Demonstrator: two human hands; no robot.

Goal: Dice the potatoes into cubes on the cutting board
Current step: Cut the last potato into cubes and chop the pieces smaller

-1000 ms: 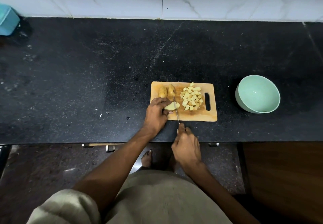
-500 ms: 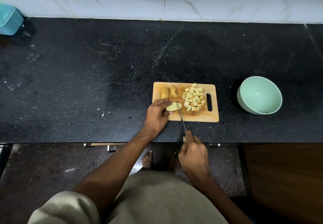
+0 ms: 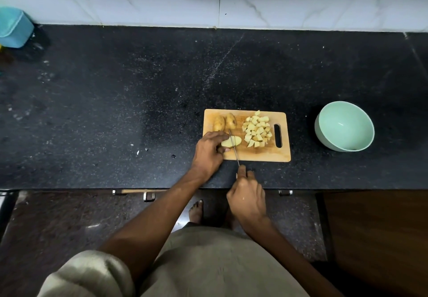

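A wooden cutting board (image 3: 261, 154) lies on the black counter. On its left near part, my left hand (image 3: 208, 151) pins a cut potato piece (image 3: 232, 142) flat. My right hand (image 3: 246, 198) grips a knife (image 3: 234, 147) by the handle; the thin blade runs up across the potato piece, its tip near two uncut potatoes (image 3: 225, 122) at the board's far left. A pile of several potato cubes (image 3: 257, 132) sits on the board's right half, beside the handle slot.
A pale green bowl (image 3: 344, 126) stands tilted on the counter right of the board. A blue container (image 3: 14, 26) sits at the far left by the tiled wall. The counter's front edge runs just under my right hand.
The knife blade has slid forward again across the potato piece after being drawn back toward me. My left hand stays on the piece.
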